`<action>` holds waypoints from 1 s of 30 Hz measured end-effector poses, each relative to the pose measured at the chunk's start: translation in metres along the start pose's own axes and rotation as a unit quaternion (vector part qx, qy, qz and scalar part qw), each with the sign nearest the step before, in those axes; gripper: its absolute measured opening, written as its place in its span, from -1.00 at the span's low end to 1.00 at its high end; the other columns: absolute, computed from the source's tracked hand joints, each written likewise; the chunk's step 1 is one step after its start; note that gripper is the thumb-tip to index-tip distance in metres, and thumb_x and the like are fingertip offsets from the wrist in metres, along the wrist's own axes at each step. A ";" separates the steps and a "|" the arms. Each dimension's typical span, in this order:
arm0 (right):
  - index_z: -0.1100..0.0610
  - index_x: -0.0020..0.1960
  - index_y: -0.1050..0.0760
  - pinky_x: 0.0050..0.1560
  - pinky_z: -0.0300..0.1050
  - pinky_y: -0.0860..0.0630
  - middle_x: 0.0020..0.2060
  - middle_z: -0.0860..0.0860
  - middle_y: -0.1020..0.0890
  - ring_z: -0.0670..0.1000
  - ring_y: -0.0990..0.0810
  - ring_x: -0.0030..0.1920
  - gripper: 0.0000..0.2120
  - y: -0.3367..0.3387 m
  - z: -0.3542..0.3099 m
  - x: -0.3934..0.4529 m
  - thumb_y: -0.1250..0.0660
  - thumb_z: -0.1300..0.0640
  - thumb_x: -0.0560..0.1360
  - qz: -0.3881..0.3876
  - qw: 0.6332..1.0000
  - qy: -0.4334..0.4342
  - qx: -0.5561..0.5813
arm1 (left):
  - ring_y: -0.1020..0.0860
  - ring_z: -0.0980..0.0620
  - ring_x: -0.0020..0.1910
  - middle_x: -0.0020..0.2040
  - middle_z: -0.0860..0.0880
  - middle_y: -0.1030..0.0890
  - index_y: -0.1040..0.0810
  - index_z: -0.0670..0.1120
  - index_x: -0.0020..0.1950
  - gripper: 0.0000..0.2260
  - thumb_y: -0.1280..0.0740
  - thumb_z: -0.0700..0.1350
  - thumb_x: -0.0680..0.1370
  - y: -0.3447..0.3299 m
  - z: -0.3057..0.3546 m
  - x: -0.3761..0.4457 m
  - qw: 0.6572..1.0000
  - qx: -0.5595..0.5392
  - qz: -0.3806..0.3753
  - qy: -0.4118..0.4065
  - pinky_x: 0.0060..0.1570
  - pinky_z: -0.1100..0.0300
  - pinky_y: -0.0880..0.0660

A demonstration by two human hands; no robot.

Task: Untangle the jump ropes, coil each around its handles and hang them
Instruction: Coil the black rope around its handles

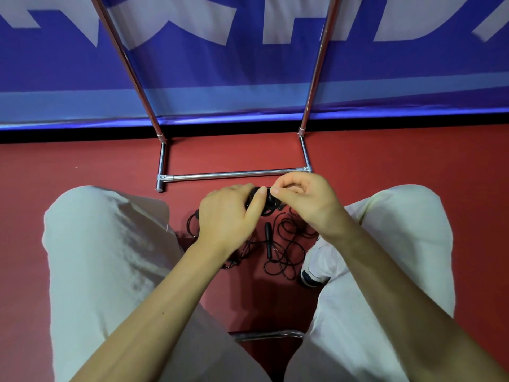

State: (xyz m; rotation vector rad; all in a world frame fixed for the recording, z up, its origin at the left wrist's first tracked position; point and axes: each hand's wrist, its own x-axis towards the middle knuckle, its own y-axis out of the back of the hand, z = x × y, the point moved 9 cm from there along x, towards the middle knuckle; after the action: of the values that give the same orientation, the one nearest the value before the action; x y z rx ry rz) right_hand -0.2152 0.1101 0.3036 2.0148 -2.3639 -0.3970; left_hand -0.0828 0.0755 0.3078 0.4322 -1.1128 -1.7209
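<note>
Black jump rope bundle (268,201) held between knees, above red floor (82,161). Left hand (228,213) wraps fingers round bundle; right hand (300,197) pinches thin cord at its end. More black rope (283,244) lies tangled in loose loops on floor below hands, one slim handle (267,239) visible. Chrome rack (234,174) stands just beyond. Blue banner (248,64) behind, large white letters cropped, unreadable.

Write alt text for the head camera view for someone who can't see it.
Seated person's left hand grips a black coiled jump rope bundle while the right hand pinches its cord, above a tangled pile of black jump ropes on the red floor. A chrome metal hanging rack stands just beyond, before a blue banner.
</note>
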 end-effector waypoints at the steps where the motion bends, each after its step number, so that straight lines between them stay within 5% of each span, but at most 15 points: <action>1: 0.11 -0.20 -0.58 -0.17 -0.35 -0.46 -0.40 -0.15 -0.63 -0.21 -0.60 -0.32 -0.84 -0.001 0.000 0.001 -0.36 0.30 0.52 -0.013 1.000 -0.009 -0.008 | -0.37 0.01 -0.41 -0.44 0.07 -0.41 -0.45 -0.03 -0.30 -0.55 0.04 0.21 0.55 0.001 0.001 0.000 1.000 0.011 0.006 -0.007 -0.41 0.25 -0.09; 12: 0.13 -0.09 -0.57 -0.19 -0.48 -0.40 -0.23 -0.10 -0.59 -0.27 -0.53 -0.27 -0.84 -0.013 0.005 0.005 -0.24 0.25 0.59 -0.093 0.987 -0.063 -0.116 | -0.47 -0.11 -0.43 -0.42 -0.01 -0.52 -0.57 -0.10 -0.27 -0.54 -0.05 0.13 0.58 -0.004 0.001 -0.002 0.995 0.068 0.030 -0.061 -0.33 0.13 -0.30; 17: 0.15 -0.03 -0.57 -0.07 -0.26 -0.40 -0.16 -0.02 -0.55 -0.12 -0.46 -0.17 -0.84 -0.011 0.012 -0.001 -0.22 0.19 0.61 -0.107 0.981 -0.109 -0.121 | -0.48 -0.13 -0.42 -0.38 -0.03 -0.55 -0.58 -0.11 -0.22 -0.55 -0.04 0.11 0.59 -0.010 0.005 -0.004 0.992 0.077 0.027 -0.092 -0.33 0.13 -0.28; 20: 0.19 -0.03 -0.57 -0.04 -0.32 -0.40 -0.14 -0.06 -0.57 -0.12 -0.49 -0.10 -0.85 -0.006 0.004 0.000 -0.22 0.22 0.60 -0.084 0.985 -0.075 -0.132 | -0.46 -0.14 -0.38 -0.34 -0.05 -0.55 -0.56 -0.13 -0.16 -0.53 0.00 0.14 0.60 -0.014 0.008 -0.002 0.992 0.066 0.020 -0.103 -0.30 0.13 -0.25; 24: 0.13 -0.11 -0.52 0.00 -0.26 -0.40 -0.04 0.01 -0.52 -0.03 -0.48 -0.04 -0.85 -0.008 -0.003 0.004 -0.22 0.24 0.58 -0.066 0.953 0.020 -0.294 | -0.45 -0.17 -0.31 -0.29 -0.09 -0.54 -0.50 -0.15 -0.13 -0.46 0.12 0.19 0.58 -0.029 0.004 -0.008 0.996 0.063 -0.009 -0.057 -0.26 0.09 -0.21; 30: 0.17 -0.05 -0.55 -0.02 -0.13 -0.41 -0.21 -0.10 -0.43 -0.05 -0.44 -0.16 -0.86 -0.013 0.017 -0.001 -0.21 0.25 0.56 -0.092 0.930 0.008 -0.356 | -0.43 -0.12 -0.53 -0.48 -0.04 -0.48 -0.51 -0.13 -0.30 -0.62 -0.07 0.03 0.57 -0.039 0.004 -0.013 0.988 0.131 0.013 -0.085 -0.36 0.17 -0.16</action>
State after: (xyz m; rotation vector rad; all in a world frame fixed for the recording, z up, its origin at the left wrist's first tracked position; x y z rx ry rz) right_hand -0.2051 0.1127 0.2851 1.8355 -1.6456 -1.0512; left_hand -0.1010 0.0921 0.2748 0.4360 -1.4716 -1.6177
